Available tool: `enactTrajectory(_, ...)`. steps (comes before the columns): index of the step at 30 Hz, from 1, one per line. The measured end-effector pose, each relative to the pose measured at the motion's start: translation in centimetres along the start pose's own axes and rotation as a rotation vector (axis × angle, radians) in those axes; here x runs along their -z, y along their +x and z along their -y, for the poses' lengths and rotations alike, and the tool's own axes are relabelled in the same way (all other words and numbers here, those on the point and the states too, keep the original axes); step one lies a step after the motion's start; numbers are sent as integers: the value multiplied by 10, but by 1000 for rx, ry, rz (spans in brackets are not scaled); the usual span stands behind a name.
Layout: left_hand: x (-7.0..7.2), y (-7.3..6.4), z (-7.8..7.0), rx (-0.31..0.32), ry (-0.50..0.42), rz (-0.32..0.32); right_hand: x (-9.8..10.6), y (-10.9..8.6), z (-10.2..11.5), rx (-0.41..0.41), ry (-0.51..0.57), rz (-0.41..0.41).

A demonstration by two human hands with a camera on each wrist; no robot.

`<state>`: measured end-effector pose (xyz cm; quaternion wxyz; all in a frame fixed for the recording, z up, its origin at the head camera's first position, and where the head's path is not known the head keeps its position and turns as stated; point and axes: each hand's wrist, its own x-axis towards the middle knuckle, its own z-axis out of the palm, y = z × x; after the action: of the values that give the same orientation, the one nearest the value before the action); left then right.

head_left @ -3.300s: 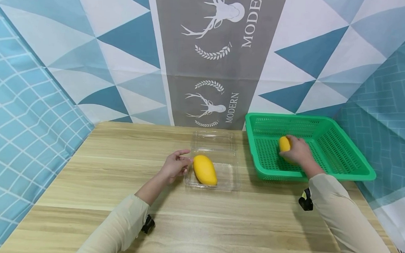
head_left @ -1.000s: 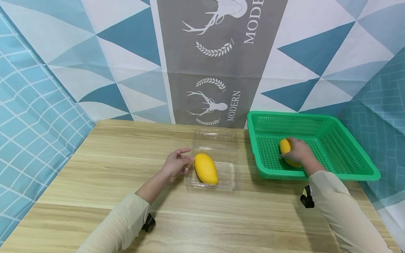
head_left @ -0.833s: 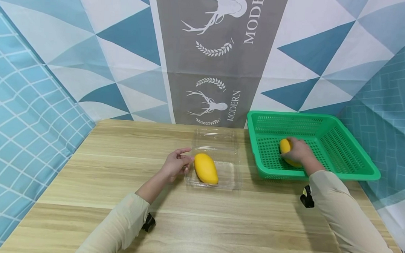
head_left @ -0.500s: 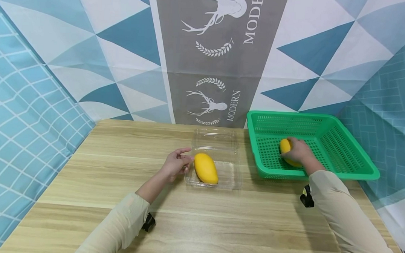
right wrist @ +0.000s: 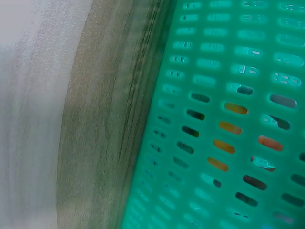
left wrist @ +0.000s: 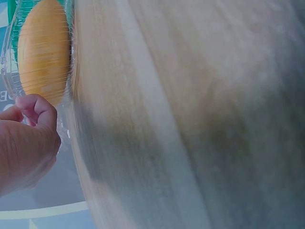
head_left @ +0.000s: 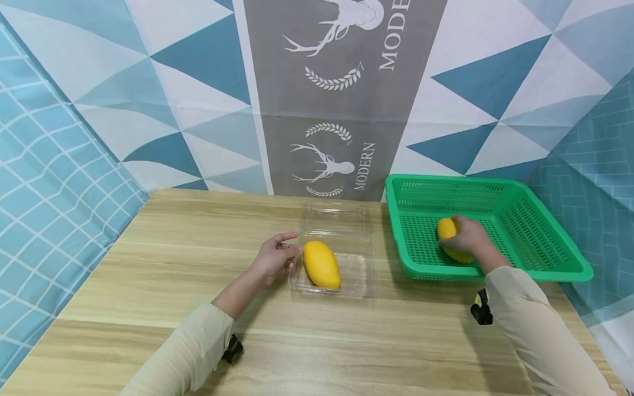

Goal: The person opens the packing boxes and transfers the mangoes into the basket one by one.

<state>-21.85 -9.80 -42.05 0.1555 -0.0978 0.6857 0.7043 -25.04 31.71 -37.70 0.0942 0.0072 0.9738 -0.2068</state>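
A clear plastic clamshell box (head_left: 356,273) stands opened out on the table, its lid (head_left: 335,219) laid back toward the wall. One yellow mango (head_left: 322,264) lies in its left half. My left hand (head_left: 276,258) is at the box's left side; thumb and forefinger pinch its rim, as the left wrist view (left wrist: 28,148) also suggests. Over in the green basket (head_left: 406,267), my right hand (head_left: 472,237) grips a second mango (head_left: 447,228), fingers over its far side and thumb on the near side. From the right wrist, the basket's slotted wall (right wrist: 214,105) mostly hides that hand and mango.
The basket sits at the table's back right corner, against the patterned wall cloth (head_left: 332,104). Wood-grain tabletop (head_left: 342,352) spreads in front of the box and to its left. Tiled-pattern cloth (head_left: 42,168) hangs on the left side.
Both hands stay in nearly the same places, the left at the box and the right on the mango in the basket. The head view has shifted slightly.
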Motion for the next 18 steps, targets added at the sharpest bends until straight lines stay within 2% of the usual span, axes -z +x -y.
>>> enactTrajectory(9,0,1,1,-5,4,11,3,-2,-1,-19,15,-18)
enactTrajectory(18,0,0,0,-6,-4,24,12,-6,-1,4,43,-68)
